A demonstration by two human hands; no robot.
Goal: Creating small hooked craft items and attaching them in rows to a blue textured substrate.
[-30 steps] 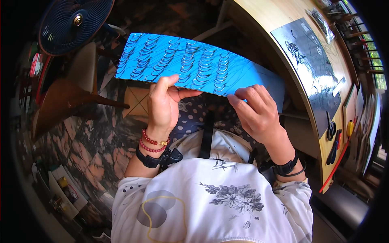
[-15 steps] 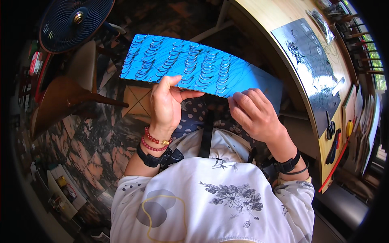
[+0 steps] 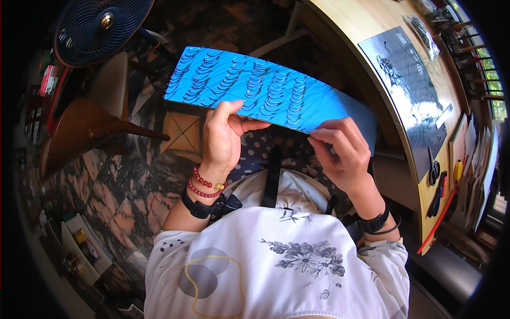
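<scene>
1. Nearest, the left hand (image 3: 223,135) comes up from a wrist with red bead bracelets (image 3: 204,185) and a black watch; its fingers (image 3: 227,109) are clamped on the lower edge of a long blue card (image 3: 265,90), thumb in front and the others curled behind.
2. Beside it, the right hand (image 3: 342,154) has its fingers (image 3: 324,134) pinched together at the card's lower right edge; whether they grip the card itself or a fine thread there cannot be told.
3. Just beyond both sets of fingers, the blue card is held in the air, tilted, its left end further up than its right, well apart from any surface.
4. Across the card, above the fingers, run columns of small metal hooks (image 3: 273,93) with thin line trailing over them.
5. Right of the right fingers and further off, a wooden tabletop (image 3: 366,26) carries a grey mat (image 3: 409,80) with loose coils of line on it.
6. Far left beyond the left fingers stand a wooden chair (image 3: 85,133) and a dark blue fan (image 3: 98,26) on the stone-patterned floor (image 3: 122,196).
</scene>
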